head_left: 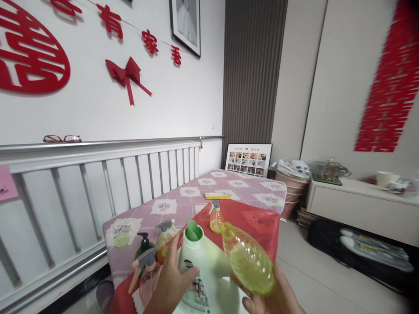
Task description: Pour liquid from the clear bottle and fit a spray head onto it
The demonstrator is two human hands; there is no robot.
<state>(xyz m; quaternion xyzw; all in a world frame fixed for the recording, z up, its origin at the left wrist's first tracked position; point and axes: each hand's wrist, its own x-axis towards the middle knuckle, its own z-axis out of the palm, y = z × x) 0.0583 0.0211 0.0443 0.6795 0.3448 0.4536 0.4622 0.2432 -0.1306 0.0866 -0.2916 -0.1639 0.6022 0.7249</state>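
At a purple-clothed counter [186, 207], grasping a translucent yellow ribbed bottle [250, 264], seemingly part-filled but still uncapped, in the right hand [271, 300], beside a pale-green plastic jug [209, 266] gripped in the left hand [175, 279].

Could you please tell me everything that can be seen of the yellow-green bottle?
The yellow-green bottle is see-through and glossy, apparently plastic, with a rounded, ridged body tapering to a short round neck. No cap or spray head is on it. Some liquid seems to be inside, though reflections make the amount unclear. It is tilted, neck toward the picture's upper left, held near its base by the right hand, to the right of the large pale jug.
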